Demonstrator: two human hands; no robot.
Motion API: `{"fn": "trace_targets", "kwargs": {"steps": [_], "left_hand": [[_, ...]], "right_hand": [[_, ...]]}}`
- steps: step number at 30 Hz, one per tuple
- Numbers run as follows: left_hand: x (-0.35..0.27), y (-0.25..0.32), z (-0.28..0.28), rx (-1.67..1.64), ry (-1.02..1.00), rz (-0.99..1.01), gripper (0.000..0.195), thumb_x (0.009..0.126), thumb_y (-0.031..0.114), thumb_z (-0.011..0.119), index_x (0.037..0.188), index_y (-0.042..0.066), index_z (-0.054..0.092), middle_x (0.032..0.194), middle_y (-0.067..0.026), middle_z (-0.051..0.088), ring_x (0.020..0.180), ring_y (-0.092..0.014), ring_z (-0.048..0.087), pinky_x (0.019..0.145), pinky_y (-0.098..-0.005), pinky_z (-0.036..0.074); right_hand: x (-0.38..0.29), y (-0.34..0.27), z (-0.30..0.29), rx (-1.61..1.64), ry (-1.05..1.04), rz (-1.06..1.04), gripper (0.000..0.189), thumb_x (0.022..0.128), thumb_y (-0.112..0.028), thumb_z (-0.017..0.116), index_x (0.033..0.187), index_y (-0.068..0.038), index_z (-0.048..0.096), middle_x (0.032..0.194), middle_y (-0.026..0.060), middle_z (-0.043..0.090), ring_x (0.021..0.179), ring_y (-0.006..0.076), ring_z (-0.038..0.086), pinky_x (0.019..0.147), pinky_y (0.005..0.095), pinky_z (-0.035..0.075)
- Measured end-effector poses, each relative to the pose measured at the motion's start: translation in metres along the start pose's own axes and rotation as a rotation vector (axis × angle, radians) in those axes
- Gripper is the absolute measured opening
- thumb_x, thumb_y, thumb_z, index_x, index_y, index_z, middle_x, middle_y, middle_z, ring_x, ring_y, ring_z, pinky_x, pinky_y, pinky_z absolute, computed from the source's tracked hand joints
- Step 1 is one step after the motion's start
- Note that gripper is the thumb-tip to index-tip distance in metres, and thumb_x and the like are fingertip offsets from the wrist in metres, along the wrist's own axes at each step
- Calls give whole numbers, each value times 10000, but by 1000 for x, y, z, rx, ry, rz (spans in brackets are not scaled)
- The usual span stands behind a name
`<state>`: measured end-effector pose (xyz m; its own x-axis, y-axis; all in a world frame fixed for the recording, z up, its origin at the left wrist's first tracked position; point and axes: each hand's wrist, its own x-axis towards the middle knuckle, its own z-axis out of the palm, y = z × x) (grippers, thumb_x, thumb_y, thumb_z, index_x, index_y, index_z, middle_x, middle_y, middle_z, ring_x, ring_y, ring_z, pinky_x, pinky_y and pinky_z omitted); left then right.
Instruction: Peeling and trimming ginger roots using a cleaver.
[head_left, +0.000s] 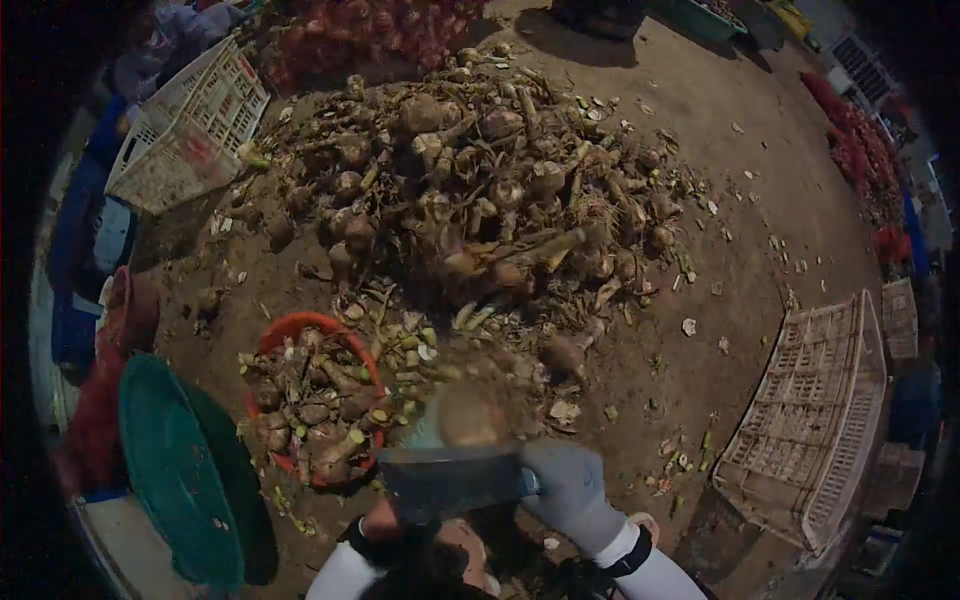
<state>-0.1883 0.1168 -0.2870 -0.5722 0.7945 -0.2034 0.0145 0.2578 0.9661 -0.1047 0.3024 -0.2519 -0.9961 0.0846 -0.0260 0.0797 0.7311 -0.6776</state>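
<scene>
In my right hand (566, 480), which wears a grey glove, is the handle of a cleaver (454, 484). Its broad dark blade lies crosswise in front of me and hides much of my left hand (424, 429). Pale glove fabric shows past the blade's upper edge, against a blurred brownish root vegetable (474, 415) that my left hand grips. Whether the blade touches it I cannot tell. Just to the left, an orange-red basket (309, 322) is heaped with soil-covered bulbous roots (319, 412) with cut stem stubs. Ahead spreads a large pile of uncut-looking roots (480, 187) with dry stalks.
A green tub (180, 472) stands tilted at left. White plastic crates are at upper left (187, 127) and right (802, 420). Filled red mesh sacks (375, 37) lie behind the pile. Stem trimmings (409, 352) litter the dirt floor (720, 247). My foot (465, 547) is below the cleaver.
</scene>
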Motion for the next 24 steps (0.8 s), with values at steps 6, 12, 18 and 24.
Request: {"fn": "trace_targets", "kwargs": {"steps": [6, 12, 18, 24], "left_hand": [[7, 3, 8, -56, 104, -45, 675, 692, 207, 709, 1231, 23, 345, 1142, -129, 500, 1072, -229, 495, 894, -357, 407], [5, 6, 12, 428, 256, 482, 695, 615, 210, 760, 1187, 33, 407, 1077, -125, 548, 953, -215, 561, 827, -356, 454], [5, -9, 23, 232, 113, 143, 877, 578, 305, 810, 1244, 18, 317, 1063, -111, 534, 1026, -230, 507, 891, -359, 404], [4, -11, 20, -503, 130, -150, 638, 723, 177, 696, 1268, 41, 394, 1120, -125, 504, 1029, -227, 506, 892, -357, 414]], "right_hand": [[2, 14, 16, 20, -7, -54, 230, 610, -119, 644, 813, -102, 537, 740, 99, 550, 733, 302, 568, 618, 392, 449], [-20, 71, 58, 113, -149, 382, 251, 733, -179, 612, 950, -56, 583, 796, 97, 610, 741, 264, 589, 655, 371, 461], [-16, 41, 65, 1302, 16, 637, 276, 838, -284, 543, 904, -19, 583, 796, 68, 573, 756, 133, 542, 694, 297, 438], [34, 14, 20, 689, 71, 387, 181, 685, -123, 636, 771, -10, 524, 760, 79, 541, 653, 215, 507, 585, 333, 401]]}}
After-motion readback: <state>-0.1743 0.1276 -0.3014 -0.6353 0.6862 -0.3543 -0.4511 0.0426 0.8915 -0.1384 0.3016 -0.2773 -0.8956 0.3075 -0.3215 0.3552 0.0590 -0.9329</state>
